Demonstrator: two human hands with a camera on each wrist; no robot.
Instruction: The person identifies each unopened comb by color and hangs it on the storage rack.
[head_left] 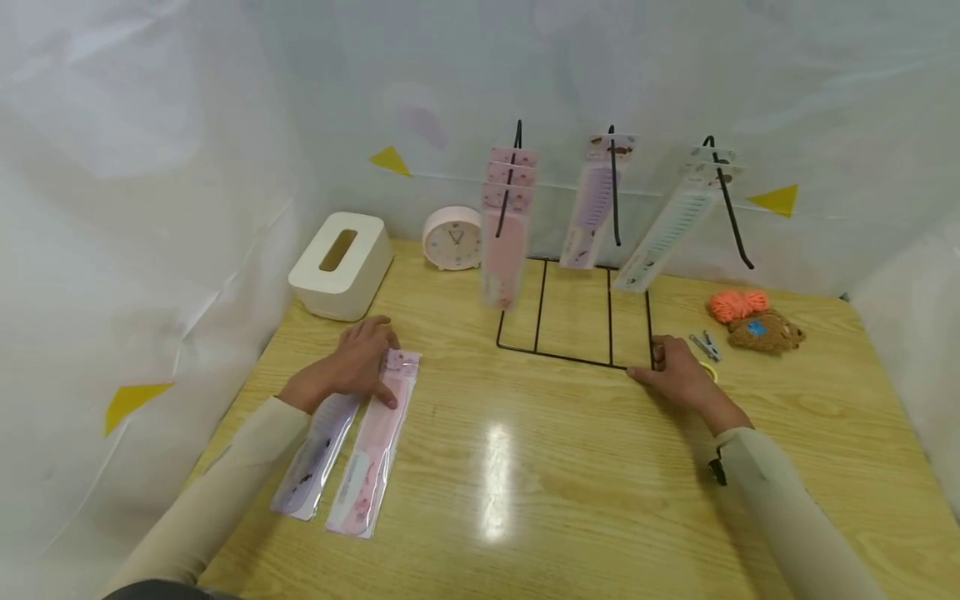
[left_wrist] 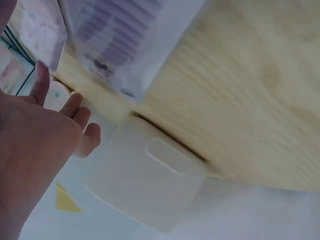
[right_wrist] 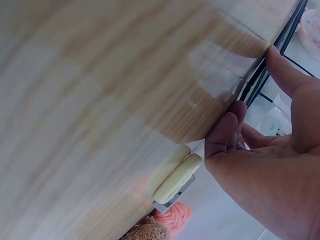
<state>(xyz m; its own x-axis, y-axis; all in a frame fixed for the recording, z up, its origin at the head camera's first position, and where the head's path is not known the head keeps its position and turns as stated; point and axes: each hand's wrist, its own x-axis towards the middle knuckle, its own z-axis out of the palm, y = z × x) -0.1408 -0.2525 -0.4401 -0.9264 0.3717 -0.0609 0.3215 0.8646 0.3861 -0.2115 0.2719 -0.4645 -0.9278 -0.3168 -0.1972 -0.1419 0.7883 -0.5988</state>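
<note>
My left hand (head_left: 362,354) is over the upper ends of two packaged combs at the left of the table, fingers loosely spread. Its thumb lies over the pink comb pack (head_left: 375,450); the purple comb pack (head_left: 318,458) is partly hidden under the wrist. In the left wrist view the purple comb pack (left_wrist: 120,45) shows beyond the hand. My right hand (head_left: 678,375) holds the front right corner of a black wire display rack (head_left: 573,358), thumb at the front wire and fingers curled at the side wire (right_wrist: 257,80).
From the rack's hooks hang several pink comb packs (head_left: 506,250), a purple pack (head_left: 588,217) and green packs (head_left: 667,233). A white tissue box (head_left: 341,267) and pink clock (head_left: 453,237) stand back left. Orange yarn (head_left: 738,305), a brown fuzzy item (head_left: 765,332) and a metal clip (head_left: 705,345) lie right.
</note>
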